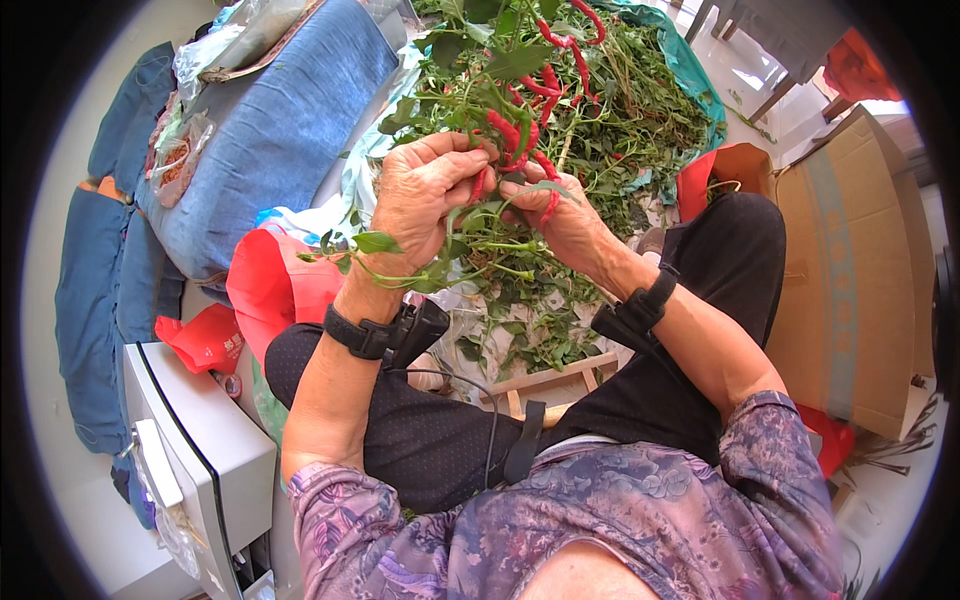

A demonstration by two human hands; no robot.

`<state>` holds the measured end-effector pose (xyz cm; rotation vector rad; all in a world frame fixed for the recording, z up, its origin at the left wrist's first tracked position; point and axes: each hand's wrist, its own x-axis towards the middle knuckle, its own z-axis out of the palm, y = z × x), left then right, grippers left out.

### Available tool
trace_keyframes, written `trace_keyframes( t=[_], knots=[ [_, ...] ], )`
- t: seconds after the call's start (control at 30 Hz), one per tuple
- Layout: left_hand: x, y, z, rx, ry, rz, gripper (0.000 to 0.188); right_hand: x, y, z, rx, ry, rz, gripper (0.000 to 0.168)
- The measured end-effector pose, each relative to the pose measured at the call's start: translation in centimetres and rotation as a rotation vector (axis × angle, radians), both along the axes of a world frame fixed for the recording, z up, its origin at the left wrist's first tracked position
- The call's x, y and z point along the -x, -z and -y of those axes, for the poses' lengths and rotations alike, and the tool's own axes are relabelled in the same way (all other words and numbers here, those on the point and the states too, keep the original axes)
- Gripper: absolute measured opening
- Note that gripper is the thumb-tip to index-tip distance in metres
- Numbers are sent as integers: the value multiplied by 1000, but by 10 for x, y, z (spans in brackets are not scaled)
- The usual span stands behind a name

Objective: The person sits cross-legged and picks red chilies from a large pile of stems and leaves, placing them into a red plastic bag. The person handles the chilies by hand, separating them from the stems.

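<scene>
Both hands are raised in front of me at a leafy chili pepper plant (517,64) with long, wrinkled red chili peppers (581,64) on it. My left hand (431,191) has its thumb and fingers closed at the stems, with a red chili against the fingertips. To its right, my right hand (566,214) pinches a stem and leaf among the chilies, and a red chili hangs across its fingers. Leafy green stems (480,255) droop between and below the hands. Some fingertips are hidden by leaves and peppers.
A large heap of cut chili plants (637,97) lies ahead on a teal sheet (679,45). Red bags (270,277) stand at the left, near a blue-covered sofa (300,112) and a white cabinet (217,442). A cardboard box (847,277) is at the right. Loose leaves lie on the floor.
</scene>
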<state>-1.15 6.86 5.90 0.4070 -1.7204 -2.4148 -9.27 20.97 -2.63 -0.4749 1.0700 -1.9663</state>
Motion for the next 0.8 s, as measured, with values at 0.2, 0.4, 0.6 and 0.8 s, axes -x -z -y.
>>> trace_keyframes(
  t=[0.2,0.4,0.6,0.8],
  knots=[
    [2,-1,6,168,69,1,14,5,-13,1,-110,29,-1,31],
    [-3,-4,13,230,49,40,15,10,-16,2,-101,-17,122,17],
    [0,0,37,398,64,-25,15,17,-4,-7,-35,-143,83,28],
    [-5,0,44,545,-29,-75,18,29,13,0,-123,-117,200,25]
  ],
)
